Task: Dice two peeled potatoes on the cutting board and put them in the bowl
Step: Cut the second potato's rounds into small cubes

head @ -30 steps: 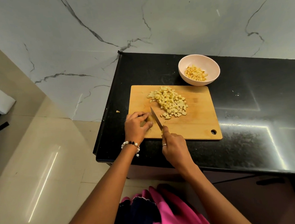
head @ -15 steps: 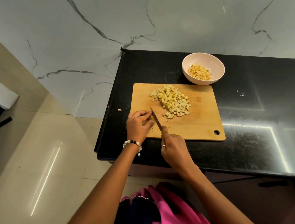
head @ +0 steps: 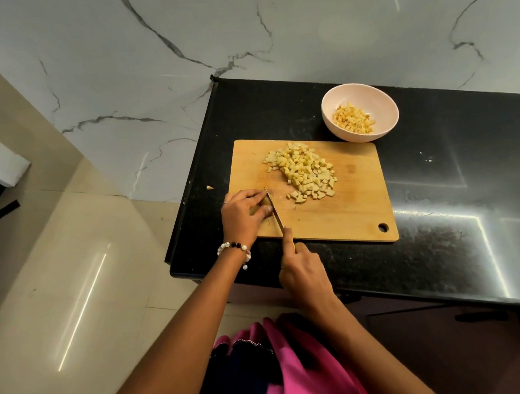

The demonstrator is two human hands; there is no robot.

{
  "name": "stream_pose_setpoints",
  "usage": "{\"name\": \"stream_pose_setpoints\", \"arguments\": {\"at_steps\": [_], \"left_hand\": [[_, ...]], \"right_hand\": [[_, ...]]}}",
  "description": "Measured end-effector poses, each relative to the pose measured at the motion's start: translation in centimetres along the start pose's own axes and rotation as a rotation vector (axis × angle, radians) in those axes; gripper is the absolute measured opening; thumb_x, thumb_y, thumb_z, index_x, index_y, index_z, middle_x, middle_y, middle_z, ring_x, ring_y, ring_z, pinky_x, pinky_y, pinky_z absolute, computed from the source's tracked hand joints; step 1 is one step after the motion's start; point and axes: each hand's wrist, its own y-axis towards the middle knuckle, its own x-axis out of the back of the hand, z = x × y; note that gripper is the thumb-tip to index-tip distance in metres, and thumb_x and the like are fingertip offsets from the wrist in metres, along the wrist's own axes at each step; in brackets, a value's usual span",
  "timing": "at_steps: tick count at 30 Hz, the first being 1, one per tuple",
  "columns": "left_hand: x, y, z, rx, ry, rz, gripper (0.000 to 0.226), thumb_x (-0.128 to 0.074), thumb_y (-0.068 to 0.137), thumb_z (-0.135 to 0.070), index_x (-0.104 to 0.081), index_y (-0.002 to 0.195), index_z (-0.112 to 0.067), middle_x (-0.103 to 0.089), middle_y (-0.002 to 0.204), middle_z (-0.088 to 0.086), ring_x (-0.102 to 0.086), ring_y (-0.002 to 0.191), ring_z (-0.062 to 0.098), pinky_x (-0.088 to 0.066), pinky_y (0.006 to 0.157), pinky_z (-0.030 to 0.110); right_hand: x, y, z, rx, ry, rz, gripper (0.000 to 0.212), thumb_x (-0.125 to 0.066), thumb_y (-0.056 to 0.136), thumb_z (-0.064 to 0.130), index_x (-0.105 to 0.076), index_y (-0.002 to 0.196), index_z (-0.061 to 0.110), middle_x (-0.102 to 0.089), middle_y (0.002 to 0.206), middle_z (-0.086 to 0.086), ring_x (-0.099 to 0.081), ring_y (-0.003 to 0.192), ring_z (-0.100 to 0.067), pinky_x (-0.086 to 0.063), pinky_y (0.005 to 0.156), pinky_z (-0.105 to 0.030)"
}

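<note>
A wooden cutting board [head: 348,217] lies on the black counter. On its far half sits a heap of diced potato [head: 305,171]. My left hand [head: 244,214] curls over a small remaining potato piece [head: 261,207] at the board's near-left corner, mostly hiding it. My right hand [head: 303,271] grips the knife [head: 274,209] by its handle, index finger along the spine, with the blade down against the potato piece beside my left fingers. A pale pink bowl [head: 379,98] beyond the board's far-right corner holds some diced potato [head: 352,119].
The black counter [head: 456,186] stretches to the right of the board. Its left edge drops to a tiled floor. A stray potato bit [head: 209,187] lies on the counter left of the board. A marble wall stands behind.
The knife blade has shifted slightly left, closer against my left fingers. My hands stay at the board's near-left corner; the heap and bowl are unchanged.
</note>
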Motion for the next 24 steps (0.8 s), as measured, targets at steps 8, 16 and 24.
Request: {"name": "stream_pose_setpoints", "arguments": {"at_steps": [8, 16, 24], "left_hand": [[0.4, 0.0, 0.1, 0.009, -0.015, 0.016, 0.039, -0.079, 0.073, -0.02, -0.07, 0.11, -0.011, -0.068, 0.112, 0.003, -0.052, 0.107, 0.019, -0.037, 0.088, 0.018], [0.3, -0.2, 0.4, -0.011, -0.031, -0.026, 0.034, -0.079, 0.072, -0.017, -0.073, 0.104, -0.009, -0.07, 0.106, 0.003, -0.055, 0.099, 0.019, -0.042, 0.085, 0.022], [0.2, 0.0, 0.3, -0.01, -0.038, -0.037, 0.033, -0.079, 0.072, -0.016, -0.072, 0.104, -0.008, -0.069, 0.103, 0.002, -0.052, 0.094, 0.015, -0.04, 0.082, 0.019]], "right_hand": [[1.7, 0.9, -0.5, -0.04, 0.168, -0.022, 0.056, -0.033, 0.097, 0.01, -0.014, 0.15, 0.005, -0.058, 0.1, -0.02, -0.055, 0.082, -0.036, -0.03, 0.062, -0.033], [1.7, 0.9, -0.5, -0.019, 0.138, 0.017, 0.058, -0.034, 0.097, 0.009, -0.013, 0.15, 0.005, -0.058, 0.099, -0.02, -0.055, 0.082, -0.037, -0.03, 0.062, -0.033], [1.8, 1.1, 0.3, 0.008, 0.067, 0.008, 0.061, -0.036, 0.091, 0.002, -0.014, 0.148, -0.003, -0.059, 0.096, -0.023, -0.056, 0.075, -0.036, -0.031, 0.059, -0.035]]}}
